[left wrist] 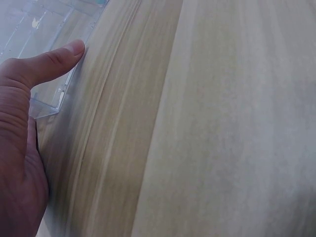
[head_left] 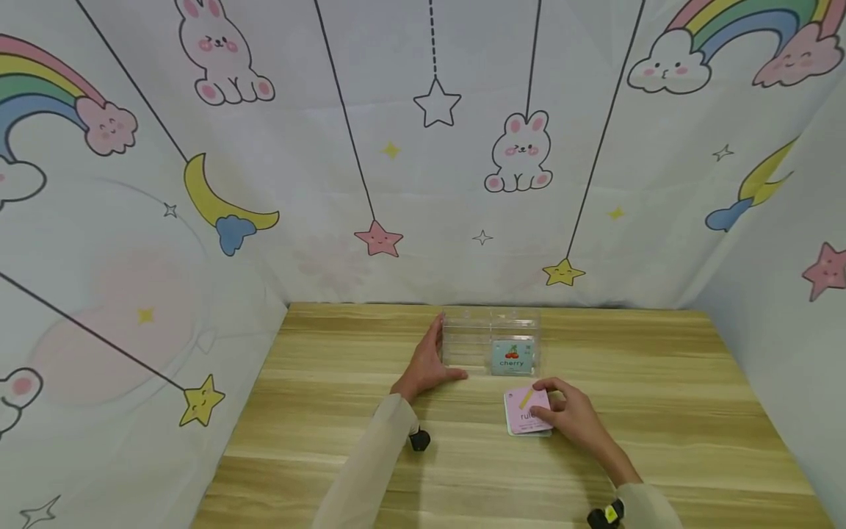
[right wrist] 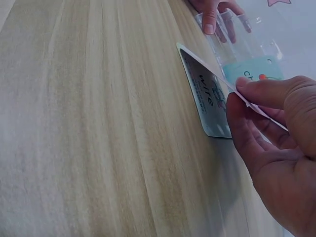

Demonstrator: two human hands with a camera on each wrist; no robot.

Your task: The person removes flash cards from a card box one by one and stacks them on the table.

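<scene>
In front of the clear box (head_left: 465,347), whose long axis is laid left to right, a pink card (head_left: 515,420) is pinched between the right hand's (head_left: 581,422) thumb and fingers, its right side tilted up off a lower card (right wrist: 212,118). The box's left end is braced by the left hand (head_left: 428,367), its thumb spread wide from its fingers; the cherry card (head_left: 512,365) is held in the box's near right part.
</scene>
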